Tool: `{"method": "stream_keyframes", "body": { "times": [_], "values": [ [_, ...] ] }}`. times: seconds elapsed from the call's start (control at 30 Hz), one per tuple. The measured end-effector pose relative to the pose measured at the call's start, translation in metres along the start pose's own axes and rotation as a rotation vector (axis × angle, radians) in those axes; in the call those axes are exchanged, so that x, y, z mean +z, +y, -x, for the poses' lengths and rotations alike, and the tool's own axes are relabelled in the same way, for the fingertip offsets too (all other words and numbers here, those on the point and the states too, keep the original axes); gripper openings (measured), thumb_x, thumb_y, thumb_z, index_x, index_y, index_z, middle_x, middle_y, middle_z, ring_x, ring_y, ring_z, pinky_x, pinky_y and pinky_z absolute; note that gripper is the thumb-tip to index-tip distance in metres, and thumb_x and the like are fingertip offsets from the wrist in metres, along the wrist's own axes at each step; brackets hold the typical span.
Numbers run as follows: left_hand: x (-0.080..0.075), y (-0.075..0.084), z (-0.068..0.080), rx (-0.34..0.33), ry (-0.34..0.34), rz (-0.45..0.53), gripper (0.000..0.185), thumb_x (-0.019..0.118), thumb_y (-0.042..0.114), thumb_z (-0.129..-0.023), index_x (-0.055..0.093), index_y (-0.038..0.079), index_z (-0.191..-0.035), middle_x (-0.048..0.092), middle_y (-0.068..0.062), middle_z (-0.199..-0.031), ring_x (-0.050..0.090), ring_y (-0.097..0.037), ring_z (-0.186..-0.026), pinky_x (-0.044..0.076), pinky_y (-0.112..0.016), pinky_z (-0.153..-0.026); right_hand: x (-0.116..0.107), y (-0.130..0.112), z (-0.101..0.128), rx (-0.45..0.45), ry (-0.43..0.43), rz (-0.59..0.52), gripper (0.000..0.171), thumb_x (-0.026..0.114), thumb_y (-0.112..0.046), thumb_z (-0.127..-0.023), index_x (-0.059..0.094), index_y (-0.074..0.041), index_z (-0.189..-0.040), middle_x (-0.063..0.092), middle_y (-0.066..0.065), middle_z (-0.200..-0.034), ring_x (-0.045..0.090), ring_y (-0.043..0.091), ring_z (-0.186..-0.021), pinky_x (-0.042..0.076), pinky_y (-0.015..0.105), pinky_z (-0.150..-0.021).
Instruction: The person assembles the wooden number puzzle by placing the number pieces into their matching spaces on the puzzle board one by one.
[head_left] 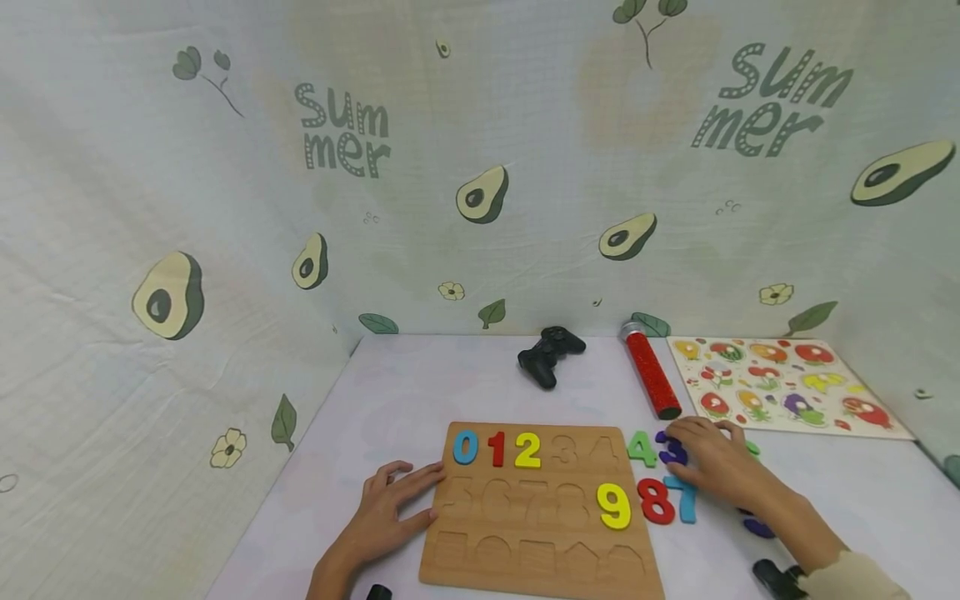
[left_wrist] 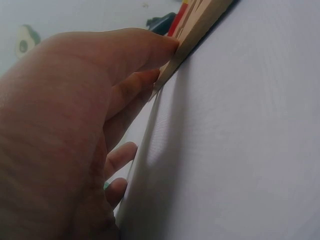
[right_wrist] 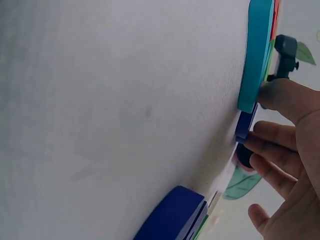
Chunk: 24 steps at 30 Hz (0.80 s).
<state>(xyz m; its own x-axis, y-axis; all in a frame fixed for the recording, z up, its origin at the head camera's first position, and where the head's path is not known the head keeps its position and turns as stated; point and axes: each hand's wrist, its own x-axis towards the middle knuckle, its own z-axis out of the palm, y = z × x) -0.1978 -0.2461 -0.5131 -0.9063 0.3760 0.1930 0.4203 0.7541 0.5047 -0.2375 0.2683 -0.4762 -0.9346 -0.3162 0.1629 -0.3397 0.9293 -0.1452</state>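
My left hand (head_left: 386,512) touches the left edge of a wooden number puzzle board (head_left: 491,575) with thumb and fingertips. Blue 0 (head_left: 456,447), red 1 (head_left: 497,450) and yellow 2 (head_left: 528,457) sit in its top row; a yellow 9 (head_left: 626,505) is in the middle row. Right of the board, my right hand (head_left: 716,458) pinches a purple number 3 (head_left: 677,452) between thumb and fingers, partly covering it. In the right wrist view the thumb is beside the blue 7 (right_wrist: 256,55), fingertips at the purple 3 (right_wrist: 243,125).
Green 4 (head_left: 642,448) and red 8 (head_left: 656,502) lie by the board's right edge. A dark blue piece (head_left: 759,528) is under the right forearm. Behind are a black game controller (head_left: 551,354), a red glittery tube (head_left: 652,375) and a fruit picture board (head_left: 757,379).
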Motion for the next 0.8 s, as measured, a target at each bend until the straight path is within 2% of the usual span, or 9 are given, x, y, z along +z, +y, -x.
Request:
{"method": "stream_keyframes", "body": {
  "times": [0.2, 0.6, 0.8],
  "values": [
    [-0.001, 0.001, 0.000, -0.011, -0.001, 0.006, 0.051, 0.069, 0.045, -0.092, 0.059, 0.034, -0.141, 0.050, 0.015, -0.148, 0.034, -0.025, -0.132, 0.022, -0.057, -0.100, -0.002, 0.000, -0.001, 0.001, 0.012, -0.003, 0.053, 0.086, -0.032, -0.077, 0.068, -0.002, -0.117, 0.064, 0.020, -0.120, 0.047, 0.045, -0.120, 0.022, 0.070, -0.097],
    [0.001, -0.001, 0.000, 0.017, 0.020, -0.003, 0.051, 0.069, 0.046, -0.092, 0.060, 0.033, -0.140, 0.051, 0.017, -0.147, 0.036, -0.025, -0.130, 0.024, -0.056, -0.099, -0.009, -0.006, 0.001, -0.015, 0.053, -0.004, 0.052, 0.088, -0.036, -0.074, 0.071, -0.004, -0.112, 0.065, 0.018, -0.117, 0.048, 0.043, -0.118, 0.021, 0.070, -0.098],
    [0.002, -0.002, 0.000, 0.006, 0.018, -0.004, 0.051, 0.069, 0.047, -0.092, 0.060, 0.034, -0.140, 0.051, 0.017, -0.146, 0.036, -0.025, -0.130, 0.024, -0.055, -0.099, -0.012, -0.010, 0.000, -0.014, 0.046, -0.005, 0.052, 0.088, -0.037, -0.074, 0.071, -0.006, -0.112, 0.065, 0.017, -0.117, 0.048, 0.043, -0.118, 0.020, 0.071, -0.098]
  ]
}}
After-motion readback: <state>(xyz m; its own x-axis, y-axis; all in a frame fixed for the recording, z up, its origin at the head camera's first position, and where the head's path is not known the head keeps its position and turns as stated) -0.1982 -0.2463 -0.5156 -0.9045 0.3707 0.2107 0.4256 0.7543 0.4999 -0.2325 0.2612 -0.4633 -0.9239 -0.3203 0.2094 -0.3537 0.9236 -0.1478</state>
